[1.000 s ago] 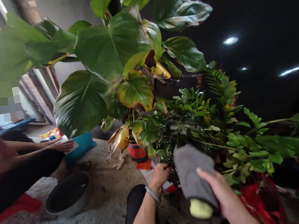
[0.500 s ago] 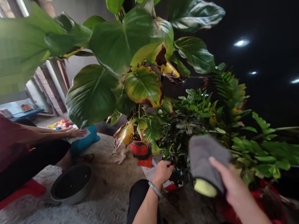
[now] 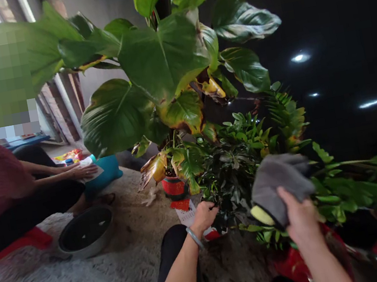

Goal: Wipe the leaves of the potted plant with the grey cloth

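Straight ahead of the person, at twelve o'clock, stands the dark-leaved plant (image 3: 228,173), and the grey cloth (image 3: 279,188) is at one o'clock, in front of the leaves. The right hand (image 3: 299,213) holds the cloth from its five o'clock side, thumb on top; its fingers seem closed on the fabric. The left hand (image 3: 206,216) is at the plant's seven o'clock edge with bent fingers; whether they pinch a stem, I cannot tell. I judge the cloth light, soft and limp, so a full-palm hold suits it. The leaves look thin and easy to tear; better to support them near the stem.
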`<control>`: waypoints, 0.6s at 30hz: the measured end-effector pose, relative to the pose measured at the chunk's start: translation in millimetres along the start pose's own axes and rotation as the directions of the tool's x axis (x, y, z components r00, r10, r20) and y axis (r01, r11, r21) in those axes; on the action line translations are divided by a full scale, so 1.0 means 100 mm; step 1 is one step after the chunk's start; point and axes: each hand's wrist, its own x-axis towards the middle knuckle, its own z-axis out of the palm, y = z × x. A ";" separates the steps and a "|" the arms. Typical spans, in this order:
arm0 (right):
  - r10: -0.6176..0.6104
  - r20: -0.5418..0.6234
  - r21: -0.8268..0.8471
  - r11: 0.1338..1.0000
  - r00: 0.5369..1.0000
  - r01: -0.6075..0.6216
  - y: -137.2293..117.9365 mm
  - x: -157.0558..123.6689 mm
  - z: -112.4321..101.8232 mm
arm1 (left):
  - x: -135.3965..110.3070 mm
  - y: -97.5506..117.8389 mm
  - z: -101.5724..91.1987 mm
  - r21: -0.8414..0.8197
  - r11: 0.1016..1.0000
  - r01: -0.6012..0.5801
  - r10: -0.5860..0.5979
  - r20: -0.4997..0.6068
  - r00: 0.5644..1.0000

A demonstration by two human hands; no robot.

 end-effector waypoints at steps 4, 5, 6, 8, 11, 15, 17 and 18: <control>0.271 0.373 -0.196 0.958 0.887 -0.211 0.50 -0.29 -0.06 | 0.01 0.01 -0.02 -0.002 1.000 0.010 -0.010 -0.010 1.000; 0.262 0.370 -0.229 0.955 0.891 -0.186 0.56 -0.36 -0.17 | 0.01 0.01 -0.03 -0.002 1.000 0.010 -0.010 -0.014 1.000; 0.248 0.369 -0.255 0.954 0.895 -0.159 0.57 -0.40 -0.30 | 0.01 0.01 -0.04 -0.001 1.000 0.010 -0.010 -0.016 1.000; 0.207 0.328 -0.264 0.957 0.922 -0.121 0.45 -0.39 -0.52 | 0.00 0.00 -0.06 0.000 1.000 0.012 -0.012 -0.013 1.000; 0.110 0.107 -0.104 0.990 0.988 -0.099 0.05 -0.21 -0.57 | 0.00 0.01 -0.05 0.003 1.000 0.014 -0.014 -0.004 1.000; -0.030 -0.149 0.119 0.992 0.988 0.048 -0.18 -0.03 -0.14 | -0.02 0.06 -0.03 -0.001 1.000 0.024 -0.024 -0.023 0.999; 0.034 0.002 0.027 0.999 0.999 -0.034 -0.01 -0.07 0.08 | -0.05 0.08 -0.02 -0.002 0.999 0.040 -0.041 -0.056 0.998; 0.091 0.128 -0.045 0.995 0.988 -0.086 0.14 -0.13 0.15 | -0.07 0.09 -0.02 0.000 0.999 0.054 -0.054 -0.091 0.994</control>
